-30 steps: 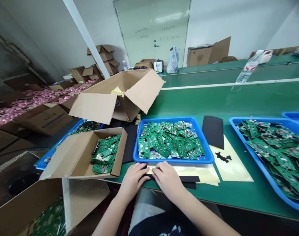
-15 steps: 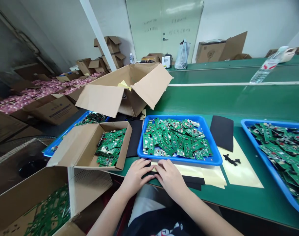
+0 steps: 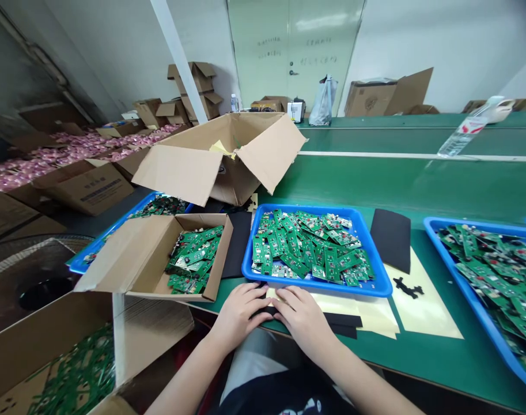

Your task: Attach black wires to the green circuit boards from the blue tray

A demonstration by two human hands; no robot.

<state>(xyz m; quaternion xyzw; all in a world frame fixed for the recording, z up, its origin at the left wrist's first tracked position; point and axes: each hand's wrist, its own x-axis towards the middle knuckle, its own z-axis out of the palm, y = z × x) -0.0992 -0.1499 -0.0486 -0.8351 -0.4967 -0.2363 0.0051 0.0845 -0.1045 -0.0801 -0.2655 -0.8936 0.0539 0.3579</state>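
Observation:
Both my hands meet at the near edge of the green bench, in front of a blue tray [image 3: 381,276] heaped with green circuit boards [image 3: 306,248]. My left hand [image 3: 242,311] has its fingers curled, thumb and fingertips closed on a black foam strip [image 3: 269,311]. Close beside it, my right hand [image 3: 301,316] bends its fingers down on the same strip, its thumb near the left thumb. Pale yellow backing paper [image 3: 272,294] shows between the fingertips. More black strips [image 3: 343,320] and yellow sheets [image 3: 377,314] stick out to the right. The fingertips partly hide the strip.
An open cardboard box [image 3: 152,279] with boards stands left of the tray, a larger carton [image 3: 185,173] behind it. On the right are a black foam sheet [image 3: 391,239], black scraps [image 3: 407,288] on yellow paper, and another board-filled blue tray [image 3: 465,294]. A bottle [image 3: 465,132] leans farther back.
The view has shifted slightly. My right fingers lie a little more stretched and apart from my left fingertips, showing more yellow paper between them. Trays and boxes stay in place.

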